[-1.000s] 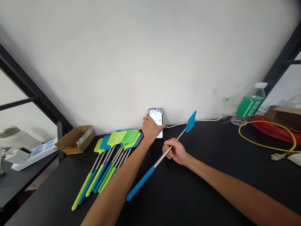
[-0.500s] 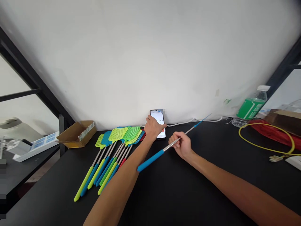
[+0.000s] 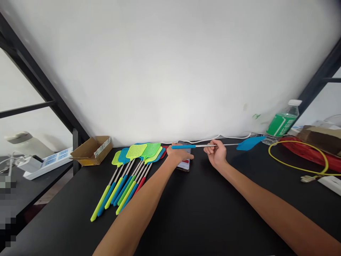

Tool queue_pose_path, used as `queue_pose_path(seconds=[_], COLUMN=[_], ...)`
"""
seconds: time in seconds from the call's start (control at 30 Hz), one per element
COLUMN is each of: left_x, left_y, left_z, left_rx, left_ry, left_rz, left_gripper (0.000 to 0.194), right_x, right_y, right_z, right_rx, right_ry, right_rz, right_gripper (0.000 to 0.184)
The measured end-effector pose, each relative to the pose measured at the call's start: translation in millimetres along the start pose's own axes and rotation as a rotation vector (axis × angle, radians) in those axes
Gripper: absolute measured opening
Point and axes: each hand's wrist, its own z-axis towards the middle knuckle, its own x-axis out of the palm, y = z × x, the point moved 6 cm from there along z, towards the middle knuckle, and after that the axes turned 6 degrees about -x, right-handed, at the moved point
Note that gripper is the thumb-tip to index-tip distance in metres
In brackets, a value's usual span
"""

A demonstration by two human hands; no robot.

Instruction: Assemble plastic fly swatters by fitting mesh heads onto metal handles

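My right hand [image 3: 217,153] is closed round the metal shaft of a blue fly swatter [image 3: 183,147], its head [image 3: 250,143] out to the right. The swatter lies nearly level, and its handle end passes just over the fingers of my left hand [image 3: 178,154]. That hand grips a smartphone [image 3: 184,164], thumb across the screen; the hand covers much of the phone, and the fingertips are partly hidden. Left of it, several fly swatters with yellow-green [image 3: 136,151], green [image 3: 151,150], blue and red parts lie in an overlapping row on the black table [image 3: 202,213].
An open cardboard box [image 3: 90,151] sits at the back left, near a white power strip [image 3: 50,163]. At the right are a green-labelled bottle [image 3: 282,122], a yellow cable [image 3: 298,168] and red material [image 3: 295,146]. A white cord [image 3: 206,139] runs along the wall.
The phone has tipped from leaning on the wall to lying flatter, with my left hand on it. The swatter has swung from slanted to nearly level, and my right hand has moved right and slightly up.
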Motion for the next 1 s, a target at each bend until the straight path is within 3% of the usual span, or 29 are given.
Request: queue_pose_path(seconds=[0.43,0.67,0.8,1.0], left_x=[1.6,6.8,10.2,13.5], left_y=[3,23,33,27], left_z=[-15,-63,-81,-76], left_rx=[-0.053,0.046,0.092,0.080], left_ry=[-0.028,-0.047,-0.048,-0.165], left_rz=[-0.019,-0.035,-0.033,-0.034], left_gripper=[0.099,0.121,0.110,0.107], right_x=[-5,-5,-6,-11], right_y=[4,7,6,7], right_z=[4,6,6,8], right_rx=[-0.026,-0.036,-0.039,-0.044], right_ry=[-0.032,-0.046,-0.056,-0.074], right_rz=[0.006,0.001,0.000,0.002], right_gripper=[0.031,0.033,0.032,0.031])
